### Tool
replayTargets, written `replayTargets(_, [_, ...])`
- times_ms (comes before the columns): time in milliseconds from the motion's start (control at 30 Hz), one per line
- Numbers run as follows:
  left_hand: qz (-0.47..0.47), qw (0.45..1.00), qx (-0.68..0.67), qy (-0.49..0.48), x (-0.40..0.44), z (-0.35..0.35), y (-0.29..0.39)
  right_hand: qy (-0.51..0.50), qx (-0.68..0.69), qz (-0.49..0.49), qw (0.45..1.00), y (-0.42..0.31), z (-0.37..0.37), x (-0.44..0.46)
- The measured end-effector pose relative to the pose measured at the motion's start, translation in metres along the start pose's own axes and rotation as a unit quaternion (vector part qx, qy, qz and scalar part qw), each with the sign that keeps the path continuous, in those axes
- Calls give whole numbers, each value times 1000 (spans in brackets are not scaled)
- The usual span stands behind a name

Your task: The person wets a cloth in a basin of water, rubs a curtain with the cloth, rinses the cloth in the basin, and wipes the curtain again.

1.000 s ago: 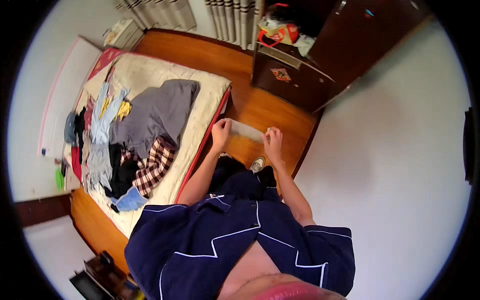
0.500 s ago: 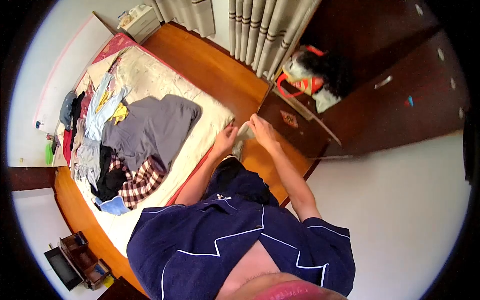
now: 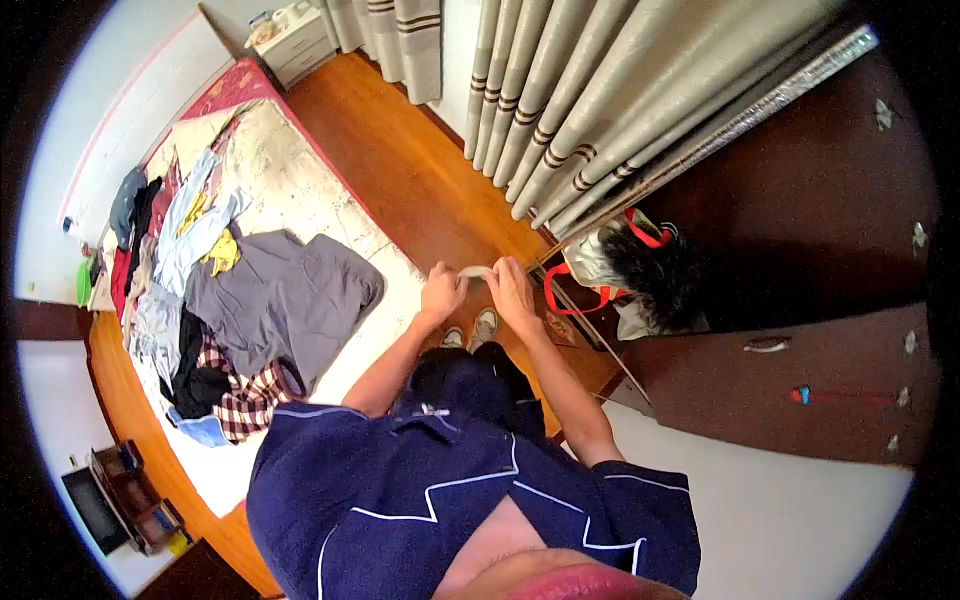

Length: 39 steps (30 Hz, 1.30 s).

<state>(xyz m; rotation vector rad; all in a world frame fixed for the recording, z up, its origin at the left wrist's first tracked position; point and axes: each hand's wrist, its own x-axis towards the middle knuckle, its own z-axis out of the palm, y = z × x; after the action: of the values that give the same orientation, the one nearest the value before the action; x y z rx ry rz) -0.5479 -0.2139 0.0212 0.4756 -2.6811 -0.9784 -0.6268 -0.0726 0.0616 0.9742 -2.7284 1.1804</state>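
Observation:
Between my two hands a short pale band (image 3: 475,271), arched upward, is stretched; I cannot tell its exact kind. My left hand (image 3: 441,294) is closed on its left end. On the other end, my right hand (image 3: 511,293) is closed too. Both hands are in front of my body, above the wooden floor (image 3: 390,130) and my shoes (image 3: 484,325). To the left, a grey cloth (image 3: 285,300) is spread on the bed (image 3: 270,150), beside a checked garment (image 3: 250,398), a light blue garment (image 3: 190,240) and a yellow one (image 3: 222,252).
At right stands a dark brown wardrobe (image 3: 780,250) with an open door (image 3: 730,115). A bag with red handles (image 3: 582,290) and a black furry thing (image 3: 655,275) sit inside. Grey curtains (image 3: 560,100) hang behind. A white cabinet (image 3: 295,45) stands at the far bed corner.
My view has shifted, showing more of the curtains and wardrobe. The hands are now level, and the pale band is bowed between them.

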Motion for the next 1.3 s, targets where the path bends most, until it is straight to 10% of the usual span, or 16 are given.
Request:
replayTargets(267, [-55,998,-35,-21,72,-5,1,-185,216,82,955,11,6,53])
replayTargets(467, [-55,978,-188,-70,119,-30,-8,-101,417,146,892,37,36,80])
replayTargets(600, [-47,945,-285,-156,141,-32,-17,-77,409,288,862,25,21,104])
replayTargets(833, [-51,907,-335,-250,198,-37,-63,-208,342,249,882,35,46,162])
replayTargets(1300, [-183,877,-444,-17,308,-113,-197,-184,332,225,897,-63,147,367])
